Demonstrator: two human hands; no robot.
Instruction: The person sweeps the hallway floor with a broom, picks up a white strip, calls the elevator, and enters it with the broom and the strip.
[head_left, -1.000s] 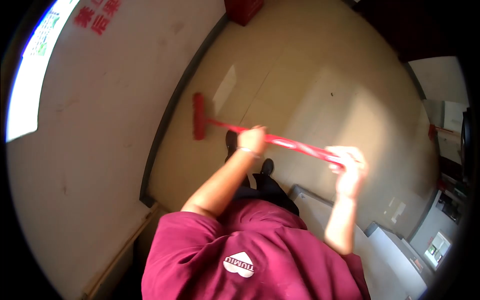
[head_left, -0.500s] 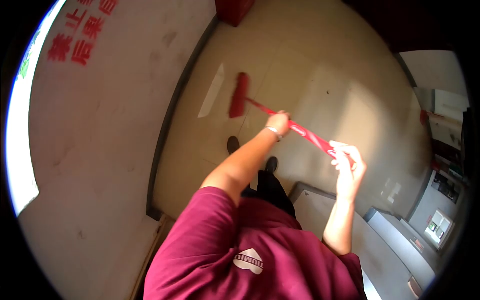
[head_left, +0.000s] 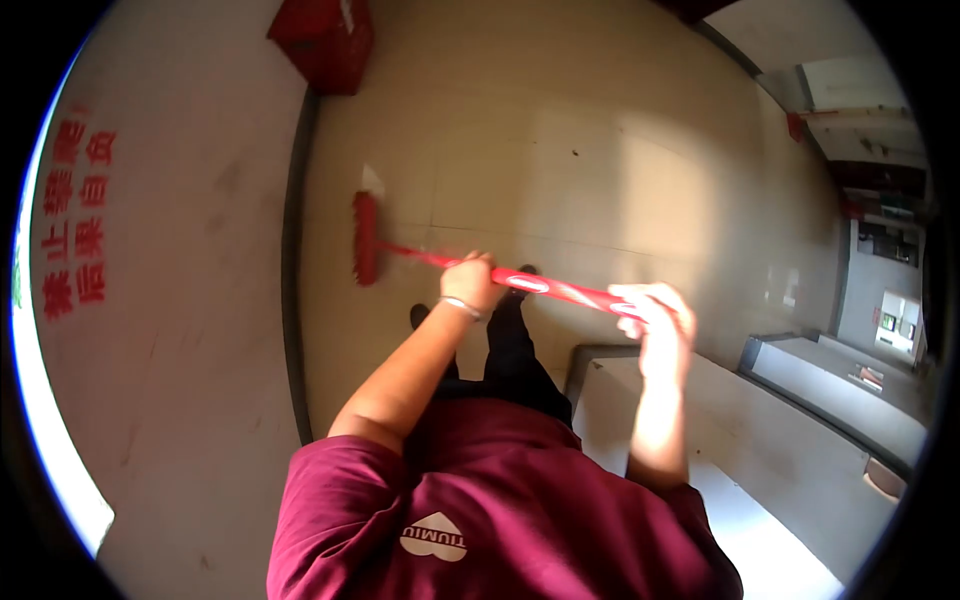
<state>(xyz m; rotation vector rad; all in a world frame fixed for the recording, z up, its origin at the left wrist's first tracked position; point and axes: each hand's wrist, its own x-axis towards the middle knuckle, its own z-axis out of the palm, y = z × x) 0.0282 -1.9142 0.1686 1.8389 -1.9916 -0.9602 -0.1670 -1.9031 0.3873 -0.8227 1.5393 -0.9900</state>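
A broom with a red head (head_left: 366, 238) and a red handle (head_left: 560, 290) lies across the view, its head low over or on the tiled floor at the left, near the wall. My left hand (head_left: 468, 281), with a bracelet at the wrist, is closed round the middle of the handle. Near the upper end of the handle, my right hand (head_left: 660, 318) grips it, with some fingers stretched along it. Whether the bristles touch the floor I cannot tell.
A wall (head_left: 190, 230) with red writing runs down the left. A red box (head_left: 325, 45) stands beside it at the top. My dark shoes (head_left: 420, 316) are on the floor below the handle. Grey-white ledges (head_left: 730, 420) rise at the lower right.
The broom head swung right, away from the wall, then back left. Both hands have kept their grip on the handle. My view has turned, bringing more of the red box into sight.
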